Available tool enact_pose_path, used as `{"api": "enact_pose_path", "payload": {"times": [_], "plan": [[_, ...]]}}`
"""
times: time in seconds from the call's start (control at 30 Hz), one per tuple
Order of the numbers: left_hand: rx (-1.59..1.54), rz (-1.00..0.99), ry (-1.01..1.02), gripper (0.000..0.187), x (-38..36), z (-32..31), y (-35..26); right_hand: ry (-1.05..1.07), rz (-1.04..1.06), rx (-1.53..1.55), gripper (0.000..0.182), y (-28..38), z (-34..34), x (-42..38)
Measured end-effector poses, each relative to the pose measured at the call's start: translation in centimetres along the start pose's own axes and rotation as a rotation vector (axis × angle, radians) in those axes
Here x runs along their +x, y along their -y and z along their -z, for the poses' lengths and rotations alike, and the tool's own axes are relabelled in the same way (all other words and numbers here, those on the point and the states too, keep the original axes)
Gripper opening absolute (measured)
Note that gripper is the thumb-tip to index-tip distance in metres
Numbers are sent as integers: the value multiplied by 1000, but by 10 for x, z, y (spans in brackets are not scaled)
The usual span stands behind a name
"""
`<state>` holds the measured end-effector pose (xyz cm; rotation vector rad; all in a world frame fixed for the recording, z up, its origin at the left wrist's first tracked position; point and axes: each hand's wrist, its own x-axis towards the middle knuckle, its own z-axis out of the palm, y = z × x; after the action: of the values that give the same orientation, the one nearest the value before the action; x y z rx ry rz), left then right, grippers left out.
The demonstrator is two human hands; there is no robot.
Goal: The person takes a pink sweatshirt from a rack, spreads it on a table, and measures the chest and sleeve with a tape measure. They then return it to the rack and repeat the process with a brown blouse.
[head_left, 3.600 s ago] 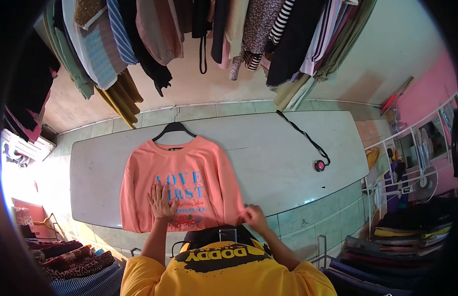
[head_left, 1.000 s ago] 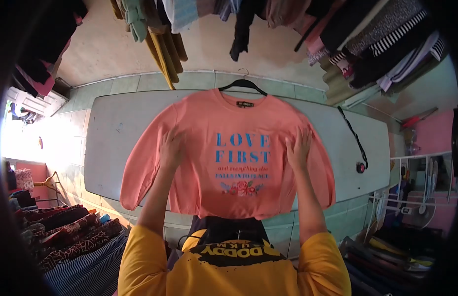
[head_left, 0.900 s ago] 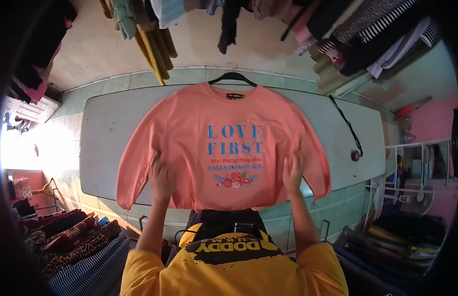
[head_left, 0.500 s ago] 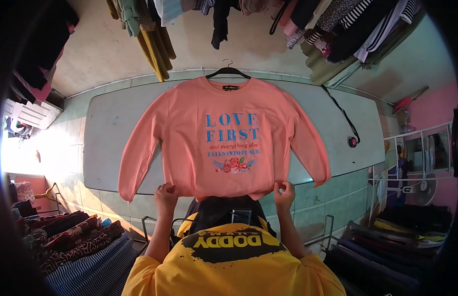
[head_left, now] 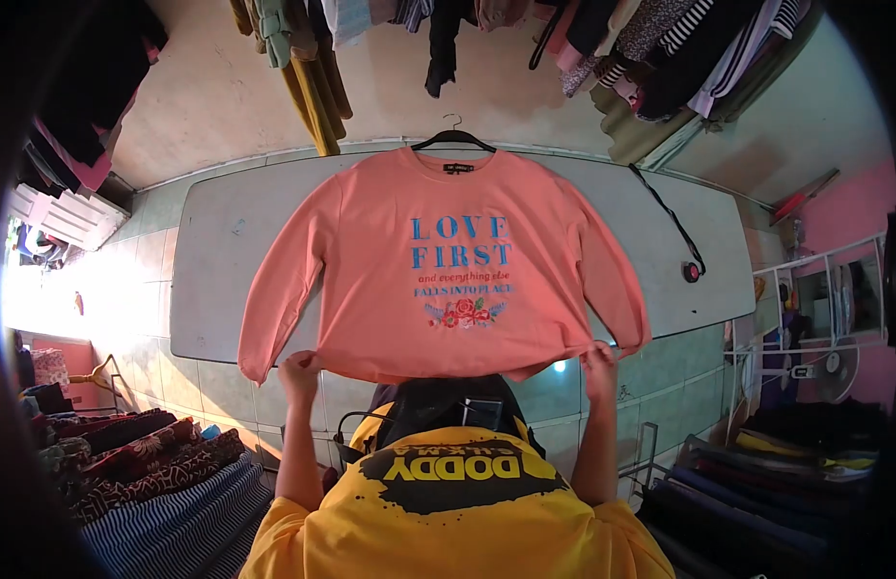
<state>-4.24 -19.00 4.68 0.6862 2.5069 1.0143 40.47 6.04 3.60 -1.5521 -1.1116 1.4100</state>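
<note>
A pink sweatshirt [head_left: 371, 251] with blue lettering and a flower print lies front up, its hem towards me. A black hanger [head_left: 454, 140] sticks out of its neckline, metal hook pointing away. My left hand [head_left: 299, 374] is closed on the left corner of the hem. At the right corner, my right hand [head_left: 599, 369] pinches the hem. Between both hands the hem is pulled wide, hanging over the near edge of the pale table [head_left: 226, 241]. The two sleeves lie spread out to the sides.
To the right on the table lies a black strap with a small round pink-and-black end piece [head_left: 692, 273]. Hanging clothes [head_left: 313, 96] line the far wall. Folded or hung garments [head_left: 168, 482] stand low at left, more dark ones [head_left: 757, 482] at right. A fan [head_left: 836, 374] is at right.
My hands have moved apart, the right one farther to the right and slightly up, the left one to the left. The sweatshirt's hem is now stretched wider and flatter.
</note>
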Motion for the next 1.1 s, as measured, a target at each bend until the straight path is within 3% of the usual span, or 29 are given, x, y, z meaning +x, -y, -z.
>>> {"api": "enact_pose_path", "payload": {"times": [0.07,0.13,0.2,0.33,0.4,0.43,0.47,0.53,0.7,0.8,0.87,0.9,0.93,0.97,1.0,1.07,1.1], "plan": [[-113,71,38,17,8,2,28,-6,-103,334,5,23,8,0],[-226,139,71,16,10,0,39,107,-138,297,7,15,20,6],[-712,563,122,18,8,-3,31,108,-182,408,9,25,13,3],[-1055,532,142,19,-4,-6,9,71,15,382,16,17,0,-2],[-371,242,164,20,-8,-15,29,127,37,-602,22,-3,5,0],[-211,113,126,16,-11,-18,29,214,86,-582,22,-7,5,-3],[-214,114,124,16,-12,-16,29,216,89,-584,22,-9,7,-1],[-463,213,268,15,-12,-11,33,292,-26,60,26,-9,7,-3],[-811,239,264,13,-11,-4,24,259,-58,25,27,12,8,-6],[-842,292,352,12,-6,0,38,216,-70,218,28,6,13,0],[-353,166,279,13,-2,-4,37,155,107,-712,29,2,18,12],[-356,162,275,13,-1,-3,36,55,69,-740,28,-3,20,15],[-131,112,235,18,-1,4,15,56,75,-739,28,1,17,15],[95,66,191,25,0,7,-1,-116,382,-831,29,5,15,15],[95,69,185,25,3,3,-8,-291,689,-905,31,7,13,17],[459,-203,-174,42,13,1,-14,-193,718,-900,39,6,17,31],[464,-198,-183,42,21,-1,-4,-108,784,-1064,41,6,20,40]]}}
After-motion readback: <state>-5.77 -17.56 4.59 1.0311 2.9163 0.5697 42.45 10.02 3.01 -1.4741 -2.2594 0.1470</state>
